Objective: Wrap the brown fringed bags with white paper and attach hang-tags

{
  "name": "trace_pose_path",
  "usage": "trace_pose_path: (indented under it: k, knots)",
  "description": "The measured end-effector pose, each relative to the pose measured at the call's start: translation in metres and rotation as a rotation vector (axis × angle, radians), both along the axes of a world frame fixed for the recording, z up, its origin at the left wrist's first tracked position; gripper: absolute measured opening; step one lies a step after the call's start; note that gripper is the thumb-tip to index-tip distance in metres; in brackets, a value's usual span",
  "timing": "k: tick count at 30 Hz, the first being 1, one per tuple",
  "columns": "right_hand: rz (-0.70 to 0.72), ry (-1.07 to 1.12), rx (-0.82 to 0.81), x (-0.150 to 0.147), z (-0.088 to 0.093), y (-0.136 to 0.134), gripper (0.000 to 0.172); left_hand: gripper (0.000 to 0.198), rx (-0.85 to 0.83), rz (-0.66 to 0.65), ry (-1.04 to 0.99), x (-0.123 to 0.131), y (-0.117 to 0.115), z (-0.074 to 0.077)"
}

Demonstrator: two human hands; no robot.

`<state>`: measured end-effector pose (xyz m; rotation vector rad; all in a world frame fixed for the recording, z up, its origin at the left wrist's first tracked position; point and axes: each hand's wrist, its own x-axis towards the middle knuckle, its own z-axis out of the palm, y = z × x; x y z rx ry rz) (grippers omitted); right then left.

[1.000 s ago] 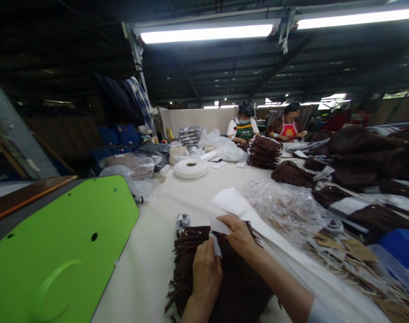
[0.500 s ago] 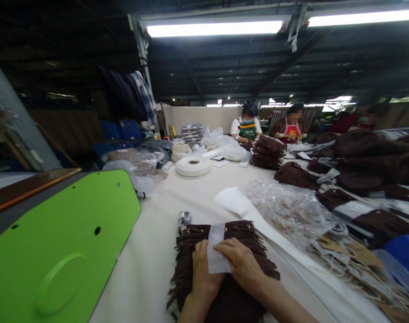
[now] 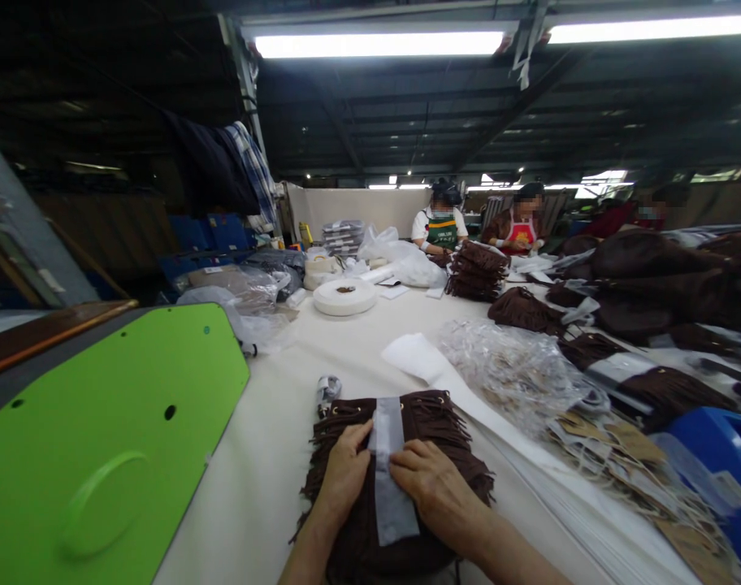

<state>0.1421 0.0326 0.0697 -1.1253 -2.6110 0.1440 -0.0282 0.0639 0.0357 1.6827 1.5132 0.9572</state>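
Note:
A dark brown fringed bag [image 3: 358,532] with small metal eyelets along its top edge lies flat on the table before me. Lengthwise over its middle runs a pale translucent strip [image 3: 393,508]. My left hand [image 3: 346,467] rests on the bag, its fingertips closed on the strip's left edge near the upper part. Lower down, my right hand [image 3: 435,487] has its fingers bent together at the right edge of the strip. The undersides of both hands are hidden. A wrapped grey bundle [image 3: 328,392] sits against the bag's upper left corner.
A bright green panel [image 3: 120,406] stands at left. Beyond the bag lies a white tape roll [image 3: 344,297]. On the right are white sheeting [image 3: 419,357], crumpled clear plastic [image 3: 510,366], brown tags [image 3: 614,439] and a blue container [image 3: 721,455]. Two co-workers sit behind a brown stack [image 3: 477,268].
The strip now lies stretched farther down the bag toward me. My left hand has shifted left and up to its edge; my right hand is slightly lower. The view has shifted a little.

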Motion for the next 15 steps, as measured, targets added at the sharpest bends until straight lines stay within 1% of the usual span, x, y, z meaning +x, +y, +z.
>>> trace_pose_path:
  k: [4,11,15]
  knots:
    - [0.03,-0.008,0.041,0.003,-0.001,-0.005,0.025,0.06,0.008,0.011,0.019,0.0,0.001,0.0]
    - [0.04,0.075,0.007,0.01,-0.004,-0.014,0.024,0.048,0.102,0.067,0.11,0.008,-0.001,-0.006]
    - [0.08,0.132,0.038,0.013,-0.009,-0.019,0.022,0.044,0.168,0.107,0.152,0.012,-0.003,-0.01]
